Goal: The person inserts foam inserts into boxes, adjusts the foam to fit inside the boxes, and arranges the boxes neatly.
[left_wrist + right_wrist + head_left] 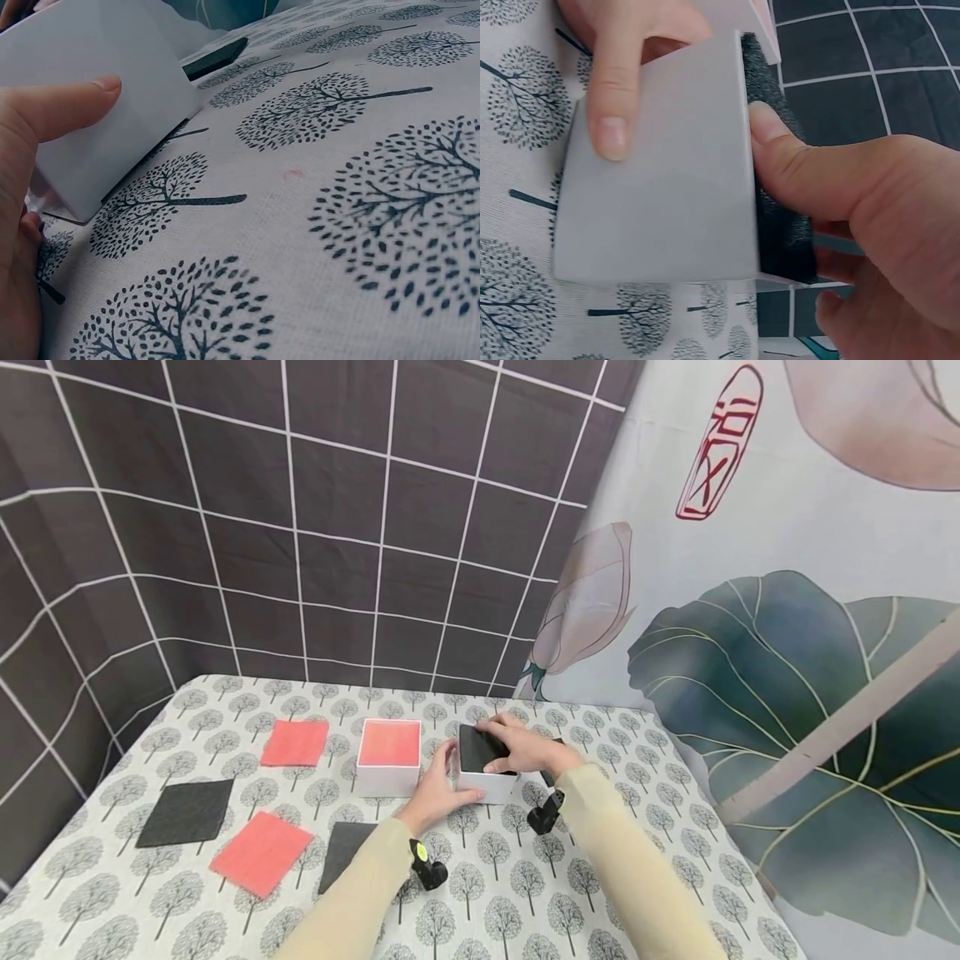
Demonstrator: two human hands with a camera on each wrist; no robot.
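My left hand [438,785] grips a white open-topped box [487,789]. Its thumb lies flat along the front wall, while its other fingers go round the left side. A square of black cloth [476,750] fills the top of this box, about level with the rim. Over it is my right hand [525,747], its thumb pressing the cloth at the near rim and its fingers reaching to the far edge. In the right wrist view the right thumb [787,157] lies against the black cloth [784,225]. What lies under the cloth is hidden.
To the left stands a second white box [386,781] with red cloth [390,743] at its top. Red squares [295,743] and black squares [186,812] of cloth lie flat further left on the tree-print tablecloth [495,902]. My left sleeve partly covers one black square [345,852].
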